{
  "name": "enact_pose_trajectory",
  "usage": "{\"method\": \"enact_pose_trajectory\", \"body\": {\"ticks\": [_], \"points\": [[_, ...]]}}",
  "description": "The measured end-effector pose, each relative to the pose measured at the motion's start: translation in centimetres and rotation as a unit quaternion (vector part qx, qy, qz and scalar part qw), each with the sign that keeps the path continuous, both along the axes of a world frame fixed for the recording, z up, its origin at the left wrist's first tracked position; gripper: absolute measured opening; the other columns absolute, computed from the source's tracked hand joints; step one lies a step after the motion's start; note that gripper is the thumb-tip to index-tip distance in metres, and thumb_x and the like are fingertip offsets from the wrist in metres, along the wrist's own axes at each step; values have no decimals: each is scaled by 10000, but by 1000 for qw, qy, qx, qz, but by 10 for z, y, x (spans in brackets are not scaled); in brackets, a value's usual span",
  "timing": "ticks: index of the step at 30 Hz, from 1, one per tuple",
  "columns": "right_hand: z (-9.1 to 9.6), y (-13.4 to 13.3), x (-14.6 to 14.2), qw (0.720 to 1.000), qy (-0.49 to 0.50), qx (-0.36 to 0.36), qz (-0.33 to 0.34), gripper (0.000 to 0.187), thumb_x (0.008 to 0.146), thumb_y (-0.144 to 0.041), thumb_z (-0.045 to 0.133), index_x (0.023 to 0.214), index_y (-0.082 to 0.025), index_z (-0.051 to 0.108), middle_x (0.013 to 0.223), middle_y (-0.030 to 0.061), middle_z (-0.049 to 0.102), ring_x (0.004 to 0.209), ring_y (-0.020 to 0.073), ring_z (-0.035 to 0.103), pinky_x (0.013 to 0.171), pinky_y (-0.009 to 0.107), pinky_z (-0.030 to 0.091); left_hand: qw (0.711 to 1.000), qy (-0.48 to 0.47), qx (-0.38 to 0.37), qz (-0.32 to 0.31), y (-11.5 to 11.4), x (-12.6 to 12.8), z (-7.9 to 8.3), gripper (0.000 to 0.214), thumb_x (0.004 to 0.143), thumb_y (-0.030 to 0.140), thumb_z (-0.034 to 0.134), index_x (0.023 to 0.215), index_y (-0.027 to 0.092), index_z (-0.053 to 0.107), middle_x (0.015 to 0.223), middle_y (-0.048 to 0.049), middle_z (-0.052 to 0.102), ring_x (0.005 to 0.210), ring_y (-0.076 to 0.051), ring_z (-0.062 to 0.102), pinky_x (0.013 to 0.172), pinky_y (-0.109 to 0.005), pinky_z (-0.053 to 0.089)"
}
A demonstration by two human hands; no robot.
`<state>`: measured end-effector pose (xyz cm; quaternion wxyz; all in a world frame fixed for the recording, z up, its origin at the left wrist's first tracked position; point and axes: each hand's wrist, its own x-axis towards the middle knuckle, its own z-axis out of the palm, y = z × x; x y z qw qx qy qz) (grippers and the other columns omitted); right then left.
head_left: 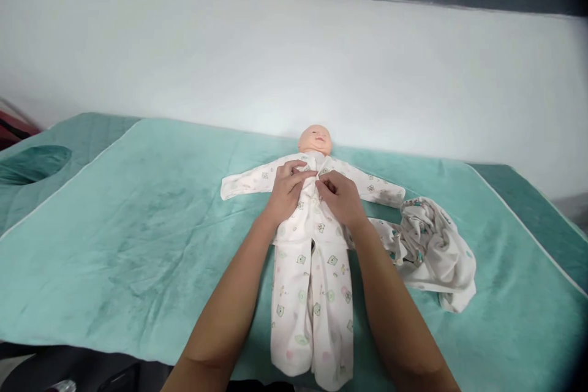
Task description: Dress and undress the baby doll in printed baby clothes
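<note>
A baby doll [315, 139] lies on its back, dressed in a white printed baby top [321, 228] with long sleeves spread to both sides. White printed baby trousers [290, 294] cover its legs, which point toward me. On the chest, my left hand [289, 187] rests with its fingers reaching to the top's front opening. Across from it, my right hand [339, 195] has its fingers pinched at the edge of that opening. The two hands' fingertips nearly meet just below the doll's neck. Whatever small part lies between the fingers is hidden.
Beneath the doll spreads a green padded bed cover [151, 220] with a face hole [34, 164] at the left end. A crumpled heap of white printed cloth [436, 251] lies right of my right forearm. A white wall [294, 61] stands behind the bed.
</note>
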<state>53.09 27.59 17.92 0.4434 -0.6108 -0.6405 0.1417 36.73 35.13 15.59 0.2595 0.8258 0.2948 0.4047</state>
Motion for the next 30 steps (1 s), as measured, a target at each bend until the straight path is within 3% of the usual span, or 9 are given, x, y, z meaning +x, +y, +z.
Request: {"method": "enact_pose_trajectory", "body": {"ticks": [3, 7, 11, 17, 22, 25, 30], "points": [[-2, 1, 11, 997, 59, -10, 48, 182, 933, -298, 529, 778, -209, 561, 709, -22, 534, 678, 138, 483, 668, 267, 378, 999, 18, 26, 23, 0, 2, 2, 344, 1013, 238, 413, 1139, 289, 729, 1322, -67, 547, 1119, -219, 473, 1047, -420, 407], [-5, 6, 11, 998, 52, 39, 27, 177, 948, -283, 512, 799, -205, 568, 761, -8, 530, 716, 141, 490, 693, 274, 389, 999, 9, 18, 29, 0, 6, 5, 339, 994, 185, 422, 1083, 286, 733, 1319, -64, 554, 1194, -228, 480, 1070, -437, 407], [-9, 11, 4, 996, 17, 79, -34, 164, 949, -262, 508, 822, -200, 591, 814, 4, 560, 741, 142, 501, 724, 279, 394, 999, -13, -44, 12, 0, 11, 10, 351, 970, 138, 412, 1023, 277, 730, 1311, -52, 570, 1260, -225, 484, 1115, -453, 386], [-12, 4, -5, 986, 59, 46, -147, 185, 925, -347, 564, 808, -205, 544, 708, -27, 544, 651, 133, 490, 653, 260, 376, 993, -96, -72, 4, -13, 7, 12, 258, 923, 139, 487, 957, 247, 719, 1290, -60, 587, 1245, -216, 541, 1107, -444, 420], [-2, -23, -21, 988, -120, -2, -102, 355, 968, -398, 527, 678, -202, 466, 641, -20, 492, 604, 132, 437, 597, 279, 253, 996, -68, -52, -29, -35, -7, 6, 213, 901, 130, 516, 797, 220, 679, 1270, -51, 650, 1242, -229, 557, 1118, -476, 405], [3, -34, -25, 981, -169, -48, -82, 330, 981, -378, 502, 703, -202, 483, 675, -6, 531, 607, 138, 457, 585, 286, 226, 996, -59, -51, -32, -38, -12, 5, 212, 872, 106, 520, 769, 216, 668, 1273, -52, 660, 1256, -237, 554, 1121, -496, 401], [7, -41, -30, 967, -228, -92, -73, 261, 895, -416, 634, 790, -200, 532, 786, 22, 590, 675, 160, 535, 576, 289, 230, 997, -49, -54, -27, -31, -13, 5, 200, 858, 113, 543, 851, 238, 699, 1268, -50, 666, 1250, -235, 562, 1107, -487, 427]]}}
